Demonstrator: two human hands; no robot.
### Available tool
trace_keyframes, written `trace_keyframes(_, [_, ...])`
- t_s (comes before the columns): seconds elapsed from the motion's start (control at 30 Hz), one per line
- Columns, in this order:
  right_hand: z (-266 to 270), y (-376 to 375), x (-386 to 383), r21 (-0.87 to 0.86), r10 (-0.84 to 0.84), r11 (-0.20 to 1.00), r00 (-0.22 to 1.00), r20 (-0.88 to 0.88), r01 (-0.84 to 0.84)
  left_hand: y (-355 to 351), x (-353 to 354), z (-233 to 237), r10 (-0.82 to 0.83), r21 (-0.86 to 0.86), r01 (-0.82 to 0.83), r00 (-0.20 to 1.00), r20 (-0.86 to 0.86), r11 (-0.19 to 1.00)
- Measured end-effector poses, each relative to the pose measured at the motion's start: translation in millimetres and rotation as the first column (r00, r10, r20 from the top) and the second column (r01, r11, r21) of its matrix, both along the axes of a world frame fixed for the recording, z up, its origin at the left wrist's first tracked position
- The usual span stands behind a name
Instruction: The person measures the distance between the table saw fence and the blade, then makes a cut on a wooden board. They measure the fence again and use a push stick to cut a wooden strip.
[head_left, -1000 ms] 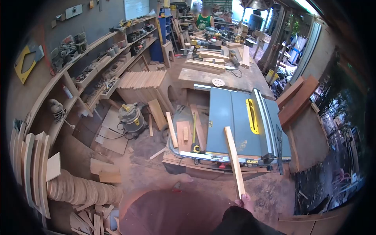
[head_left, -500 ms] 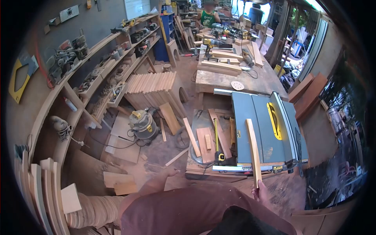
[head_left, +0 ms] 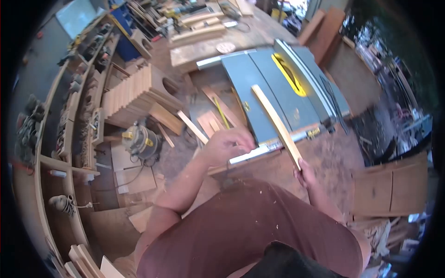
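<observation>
My right hand [head_left: 303, 173] is closed around the near end of a long, pale wooden strip [head_left: 277, 124]. The strip's far part extends over the grey top of the table saw [head_left: 259, 92]. Reaching across my front, my left hand [head_left: 230, 145] hovers by the saw's front rail [head_left: 256, 154]. Its fingers are loosely bent and apart, with nothing visible in them. Behind that hand, a yellow tape measure blade [head_left: 221, 112] runs over wooden pieces on a lower surface; my hand hides the tape's case. A yellow insert [head_left: 289, 76] surrounds the blade slot.
A shop vacuum [head_left: 140, 141] stands on the floor at left, before a stack of wooden panels [head_left: 132, 95]. Shelves with tools [head_left: 76, 111] line the left wall. Beyond the saw is a workbench [head_left: 194, 58]; boards [head_left: 329, 34] lean at the right.
My left hand has risen from low at the left to beside the saw's front rail. My view has tilted down and turned. The right hand still grips the strip.
</observation>
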State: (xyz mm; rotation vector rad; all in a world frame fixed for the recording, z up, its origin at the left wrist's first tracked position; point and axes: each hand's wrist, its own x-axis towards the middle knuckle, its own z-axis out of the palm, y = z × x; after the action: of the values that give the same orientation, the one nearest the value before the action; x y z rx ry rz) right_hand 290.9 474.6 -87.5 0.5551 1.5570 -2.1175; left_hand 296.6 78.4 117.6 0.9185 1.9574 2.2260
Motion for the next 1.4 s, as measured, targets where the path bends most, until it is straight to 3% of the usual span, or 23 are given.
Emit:
trace_keyframes(0.07, [9, 10, 4, 0.026, 0.014, 1.0, 1.0, -0.003, -0.014, 40, 5, 60, -0.344, 0.107, 0.38, 0.903, -0.256, 0.919])
trace_keyframes(0.13, [3, 28, 12, 0.042, 0.076, 0.996, 0.997, -0.032, -0.074, 88, 14, 102, -0.541, 0.238, 0.685, 0.704, -0.46, 0.689])
trace_keyframes(0.17, [-2, 38, 13, 0.023, -0.007, 1.0, 1.0, -0.006, 0.007, 109, 17, 110, -0.586, 0.288, 0.786, 0.606, -0.538, 0.547])
trace_keyframes(0.2, [0, 43, 15, 0.003, -0.091, 0.996, 0.996, 0.019, 0.091, 124, 16, 112, -0.574, 0.285, 0.773, 0.618, -0.538, 0.566])
trace_keyframes(0.27, [3, 64, 13, 0.023, -0.009, 1.0, 1.0, -0.016, 0.01, 151, 12, 114, -0.516, 0.328, 0.802, 0.579, -0.631, 0.499])
trace_keyframes(0.33, [0, 92, 25, 0.022, 0.036, 0.999, 0.999, -0.037, -0.035, 177, 9, 113, -0.454, 0.389, 0.766, 0.626, -0.634, 0.511])
trace_keyframes(0.43, [-1, 126, 31, 0.056, 0.01, 0.998, 0.999, -0.037, -0.008, 217, 6, 109, -0.377, 0.482, 0.712, 0.689, -0.619, 0.511])
trace_keyframes(0.5, [30, 127, 33, 0.041, -0.004, 0.999, 0.999, -0.05, 0.006, 241, 3, 106, -0.354, 0.51, 0.692, 0.71, -0.608, 0.512])
trace_keyframes(0.6, [7, 172, 41, 0.048, -0.044, 0.998, 0.997, -0.06, 0.047, 260, -9, 107, -0.582, 0.053, 0.811, 0.462, -0.669, 0.583])
trace_keyframes(0.67, [6, 192, 40, 0.052, -0.048, 0.997, 0.997, -0.066, 0.052, 265, -20, 68, -0.378, 0.045, 0.432, 0.831, -0.408, 0.901])
trace_keyframes(0.7, [5, 201, 40, 0.057, -0.061, 0.996, 0.995, -0.073, 0.066, 271, -36, 41, -0.253, -0.088, 0.242, 0.954, -0.16, 0.966])
trace_keyframes(0.73, [4, 207, 37, 0.054, -0.076, 0.995, 0.994, -0.081, 0.081, 279, -58, 12, -0.071, -0.214, 0.069, 0.997, -0.003, 0.974])
trace_keyframes(0.77, [4, 212, 33, 0.056, -0.095, 0.993, 0.992, -0.077, 0.1, 290, -87, -33, 0.151, -0.371, -0.151, 0.988, -0.031, 0.916])
trace_keyframes(0.8, [2, 216, 31, 0.061, -0.115, 0.991, 0.991, -0.067, 0.119, 299, -121, -93, 0.309, -0.454, -0.253, 0.95, 0.053, 0.855])
trace_keyframes(0.87, [2, 218, 19, 0.071, -0.124, 0.989, 0.987, -0.097, 0.131, 314, -156, -153, 0.532, -0.714, -0.429, 0.842, -0.093, 0.553])
trace_keyframes(1.0, [3, 217, 2, 0.094, -0.134, 0.986, 0.989, -0.066, 0.14, 349, -194, -192, 0.458, -0.674, -0.359, 0.888, -0.035, 0.646])
trace_keyframes(1.1, [0, 216, -5, 0.123, -0.123, 0.984, 0.99, -0.063, 0.13, 363, -197, -200, 0.419, -0.747, -0.418, 0.884, -0.205, 0.517])
trace_keyframes(1.3, [3, 217, -2, -0.011, -0.124, 0.992, 0.991, -0.053, 0.124, 359, -207, -197, 0.377, -0.818, -0.32, 0.916, -0.139, 0.477])
trace_keyframes(1.4, [0, 230, 4, -0.127, -0.04, 0.992, 0.988, -0.15, 0.021, 356, -208, -196, 0.353, -0.829, -0.298, 0.926, -0.131, 0.473])
